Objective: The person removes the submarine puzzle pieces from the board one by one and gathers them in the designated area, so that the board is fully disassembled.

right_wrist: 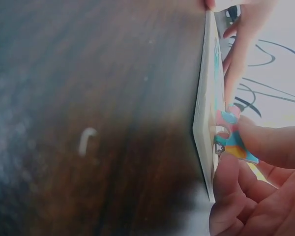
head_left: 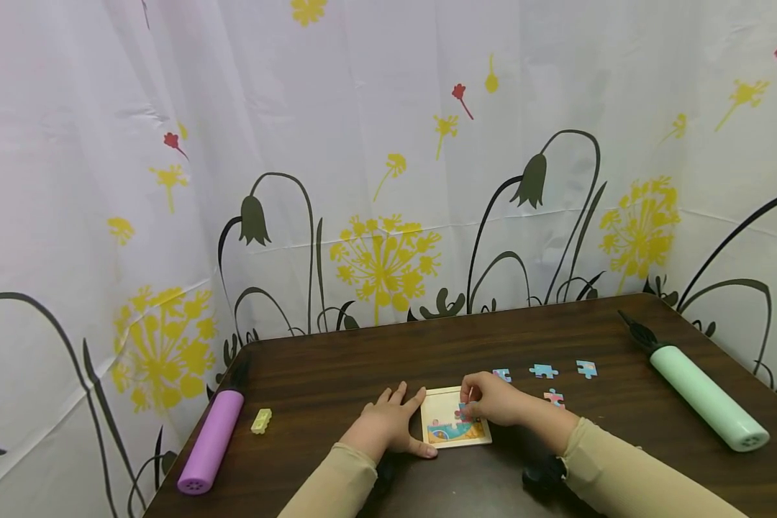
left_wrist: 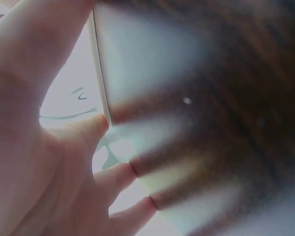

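A small square wooden puzzle tray lies on the table, its lower part filled with a colourful picture of joined jigsaw pieces. My left hand rests at the tray's left side with fingers spread, thumb by the near corner and index finger by the far one. Between thumb and fingers, my right hand pinches a jigsaw piece in blue, pink and yellow. That piece is tilted over the tray's right part, close above the board. Fingers partly cover it in the head view.
Several loose jigsaw pieces lie beyond and right of the tray. A purple cylinder with a black tip and a small yellow block are at left. At right lies a pale green cylinder. A patterned curtain hangs behind the table.
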Available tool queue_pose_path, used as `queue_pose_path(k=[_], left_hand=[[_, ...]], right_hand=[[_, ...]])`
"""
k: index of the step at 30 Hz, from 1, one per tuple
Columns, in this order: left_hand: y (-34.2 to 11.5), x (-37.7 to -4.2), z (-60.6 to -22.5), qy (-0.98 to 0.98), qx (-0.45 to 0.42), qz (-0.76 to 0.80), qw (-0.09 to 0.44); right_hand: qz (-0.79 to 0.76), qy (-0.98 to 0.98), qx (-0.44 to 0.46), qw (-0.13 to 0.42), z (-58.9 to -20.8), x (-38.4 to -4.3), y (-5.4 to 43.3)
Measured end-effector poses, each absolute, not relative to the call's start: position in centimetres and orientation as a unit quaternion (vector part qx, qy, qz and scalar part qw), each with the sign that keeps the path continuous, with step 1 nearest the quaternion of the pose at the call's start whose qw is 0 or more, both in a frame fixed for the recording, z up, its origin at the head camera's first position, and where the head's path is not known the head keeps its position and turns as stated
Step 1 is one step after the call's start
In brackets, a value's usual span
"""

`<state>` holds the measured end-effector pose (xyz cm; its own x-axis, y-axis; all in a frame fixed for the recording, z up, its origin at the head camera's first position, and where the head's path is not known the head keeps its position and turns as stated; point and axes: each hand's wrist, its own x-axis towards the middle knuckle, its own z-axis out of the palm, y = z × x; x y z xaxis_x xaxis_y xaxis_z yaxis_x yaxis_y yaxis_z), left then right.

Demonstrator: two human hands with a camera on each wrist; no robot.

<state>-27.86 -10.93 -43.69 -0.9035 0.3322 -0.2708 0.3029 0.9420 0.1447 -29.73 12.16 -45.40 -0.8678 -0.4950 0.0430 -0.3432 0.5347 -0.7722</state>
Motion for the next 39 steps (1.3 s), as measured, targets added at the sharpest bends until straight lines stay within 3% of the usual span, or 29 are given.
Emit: queue_pose_path(k=[13,25,34,39], left_hand=[[-10.9,-27.7,-43.6,0.973,0.162,0.06,0.156],[-11.0,-27.7,-43.8,0.973,0.169,0.064,0.144],[-11.0,-27.6,-43.4,0.973,0.17,0.068,0.144],[-11.0,-27.8,-43.5,0.973,0.169,0.071,0.143]], right_hand=[[-0.474,0.844,-0.231,0.103,-44.0,-29.8,14.8],[-0.478,0.861,-0.154,0.08,-42.8,-30.1,24.5],[-0.446,0.87,-0.136,0.159,-43.0,-28.7,30.7],[-0.425,0.888,-0.131,0.115,-43.8,-28.6,32.2]])
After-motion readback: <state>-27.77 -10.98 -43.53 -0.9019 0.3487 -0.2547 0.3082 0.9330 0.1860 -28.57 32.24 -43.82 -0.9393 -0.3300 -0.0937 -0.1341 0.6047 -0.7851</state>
